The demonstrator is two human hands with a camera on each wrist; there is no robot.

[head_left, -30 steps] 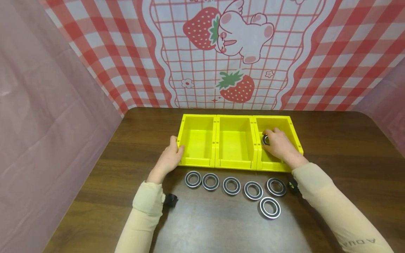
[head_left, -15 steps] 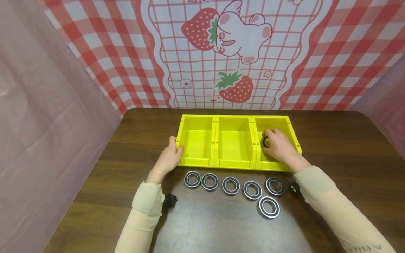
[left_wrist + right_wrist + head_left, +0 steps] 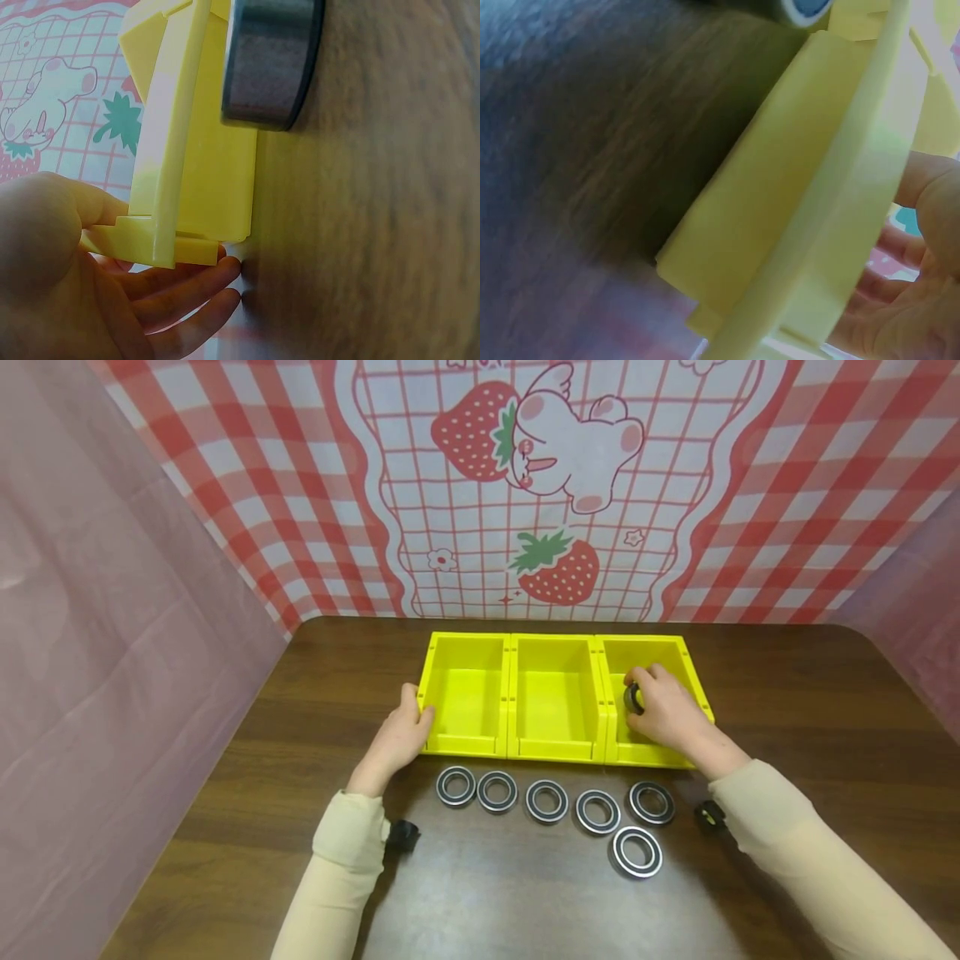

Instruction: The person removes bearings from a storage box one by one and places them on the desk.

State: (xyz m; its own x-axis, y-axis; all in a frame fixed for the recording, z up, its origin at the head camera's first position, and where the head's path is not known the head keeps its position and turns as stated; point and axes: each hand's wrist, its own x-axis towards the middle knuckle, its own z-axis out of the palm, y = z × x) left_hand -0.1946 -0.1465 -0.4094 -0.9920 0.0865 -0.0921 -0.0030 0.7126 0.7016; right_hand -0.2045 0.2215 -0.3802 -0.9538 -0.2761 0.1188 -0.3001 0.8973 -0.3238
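Three yellow bins (image 3: 557, 750) stand joined side by side on the table. At the left end, my left hand (image 3: 397, 732) grips the outer wall of the left bin, its thumb over the rim in the left wrist view and its fingers along the outside. My right hand (image 3: 670, 714) reaches down into the right bin and holds a ball bearing (image 3: 633, 697) tilted on edge between thumb and fingers. The front wall hides that bearing in the right wrist view. In front of the bins lie several more bearings, among them a bearing (image 3: 547, 802) near the middle.
One bearing (image 3: 636, 852) lies nearer to me than the others in the row. Dark wrist-camera mounts (image 3: 403, 836) show beside both sleeves. A red-and-white checked cloth (image 3: 300, 485) hangs behind the brown table (image 3: 480, 910), with a pink curtain (image 3: 112, 652) at left.
The bearing in my right hand has turned slightly and shifted a little within the right bin. My right forearm has moved slightly to the right. The left hand stays in place.
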